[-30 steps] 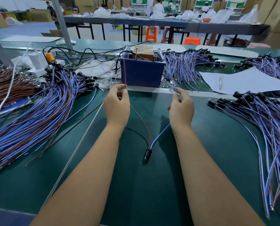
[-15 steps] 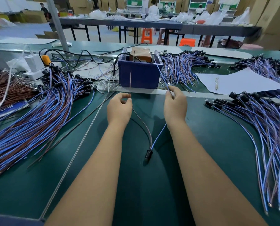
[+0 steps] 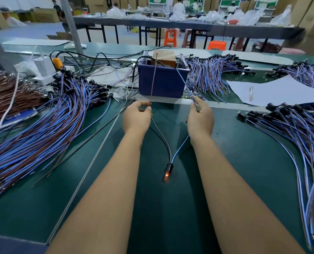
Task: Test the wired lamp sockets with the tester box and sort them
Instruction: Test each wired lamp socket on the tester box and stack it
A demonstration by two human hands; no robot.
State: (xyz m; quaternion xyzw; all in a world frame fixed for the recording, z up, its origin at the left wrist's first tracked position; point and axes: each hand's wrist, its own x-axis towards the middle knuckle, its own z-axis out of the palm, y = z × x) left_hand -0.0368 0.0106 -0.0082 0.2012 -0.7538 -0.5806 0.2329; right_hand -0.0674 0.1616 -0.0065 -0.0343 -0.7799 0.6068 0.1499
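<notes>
**Socket under test, lamp lit**

The left hand (image 3: 136,117) pinches the brown lead (image 3: 153,77); the right hand (image 3: 200,120) pinches the blue lead (image 3: 184,83). Both leads reach up to the tester box (image 3: 162,80) near the counter's (image 3: 244,180) far edge (contact points apparently inside, not clearly visible). The lamp socket (image 3: 168,170) lies on the counter between the forearms, glowing orange.

Dark green table (image 3: 244,180): smooth mat with a soft sheen. Dark blue tester box (image 3: 161,83): matt moulded plastic, brown cardboard-like block inside. Small black lamp socket (image 3: 169,167): glossy plastic, lit orange at its tip. Brown lead (image 3: 153,83) and blue lead (image 3: 180,153): smooth plastic insulation. White paper sheet (image 3: 280,88): matt, flat. Thin metal rod (image 3: 90,165): bare, dull grey.
</notes>
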